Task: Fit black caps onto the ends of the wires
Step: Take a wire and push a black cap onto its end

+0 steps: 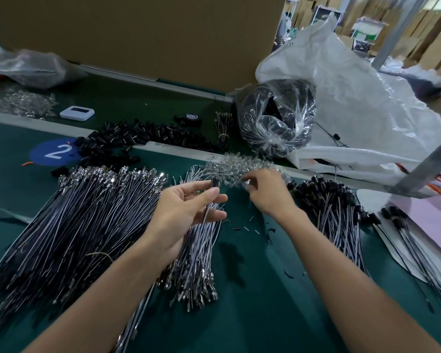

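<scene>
My left hand [189, 212] holds one thin wire [207, 210] upright between thumb and fingers, its top end carrying a black cap [215, 182]. My right hand [267, 192] reaches into a heap of small clear parts [237, 165] and pinches something small there; what it is stays unclear. A big fan of uncapped wires [69, 220] lies at the left and a smaller bundle [199, 263] sits under my left hand. Wires with black caps fitted [334, 207] are piled at the right. Loose black caps [138, 138] are heaped behind.
A green mat [260, 301] covers the bench. A clear bag of black parts [275, 118] and a large white plastic sack [354, 98] stand at the back right. A cardboard wall [138, 34] closes the back. A white device [77, 113] and a blue sticker [52, 152] lie at the left.
</scene>
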A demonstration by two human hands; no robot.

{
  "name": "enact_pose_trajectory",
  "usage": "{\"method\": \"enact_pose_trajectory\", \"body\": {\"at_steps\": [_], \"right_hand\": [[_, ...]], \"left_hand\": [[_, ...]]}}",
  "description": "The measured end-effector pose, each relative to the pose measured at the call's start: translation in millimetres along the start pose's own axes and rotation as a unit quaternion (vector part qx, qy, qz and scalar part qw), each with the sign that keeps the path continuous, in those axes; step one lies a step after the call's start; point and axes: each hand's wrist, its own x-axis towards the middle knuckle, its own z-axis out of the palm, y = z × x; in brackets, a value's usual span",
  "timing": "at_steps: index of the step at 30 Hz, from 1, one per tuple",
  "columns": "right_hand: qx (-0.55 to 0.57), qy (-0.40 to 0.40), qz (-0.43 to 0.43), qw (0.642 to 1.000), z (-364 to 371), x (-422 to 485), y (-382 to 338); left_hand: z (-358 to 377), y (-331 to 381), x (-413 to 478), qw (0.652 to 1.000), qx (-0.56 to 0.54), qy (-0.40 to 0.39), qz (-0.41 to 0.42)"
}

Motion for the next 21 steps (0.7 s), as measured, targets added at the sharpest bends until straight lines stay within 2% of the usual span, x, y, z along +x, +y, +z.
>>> {"method": "enact_pose_trajectory", "body": {"at_steps": [7,10,12,15,18,21], "right_hand": [[-0.015,0.040,-0.007,0.999,7,2,2],[0.103,0.084,-0.015,0.991,-3,-16,-1],[0.207,0.109,-0.032,0.972,-9,-37,-6],[0.316,0.103,-0.072,0.940,-15,-66,-18],[0.332,0.104,-0.094,0.933,-18,-77,-25],[0.341,0.098,-0.100,0.930,-20,-79,-26]], "left_hand": [[4,-1,-1,1.000,0.002,-0.021,0.018],[6,-2,-1,0.998,0.036,-0.031,0.040],[7,-4,-1,0.995,0.070,-0.033,0.058],[10,-7,-1,0.985,0.141,-0.031,0.099],[14,-12,-2,0.964,0.220,-0.036,0.144],[14,-15,-4,0.957,0.230,-0.044,0.169]]}}
